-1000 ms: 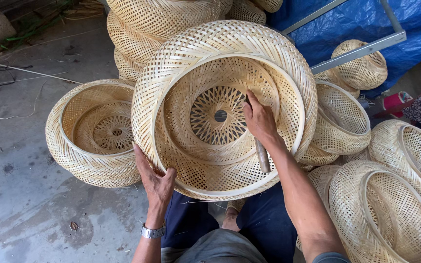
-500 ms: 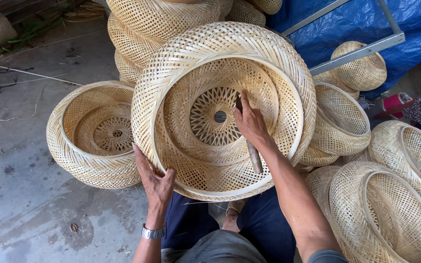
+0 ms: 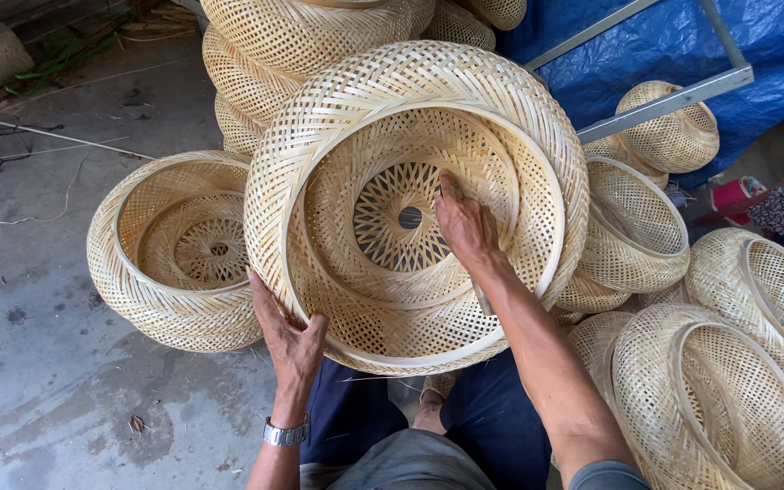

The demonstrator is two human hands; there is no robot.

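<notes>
At the far left I see a round woven basket lying on the concrete floor, its open side facing up. Just right of it, my left hand grips the lower rim of the big woven basket, fingers curled over the edge, a wristwatch on the wrist. That big basket is tilted up on its side over my lap, its open side toward me, touching the floor basket at its left. My right hand reaches inside it, fingers pressed flat against the inner weave near the star-patterned centre; whether it holds anything I cannot tell. Farther right, more baskets lie heaped, with a blue tarp behind.
</notes>
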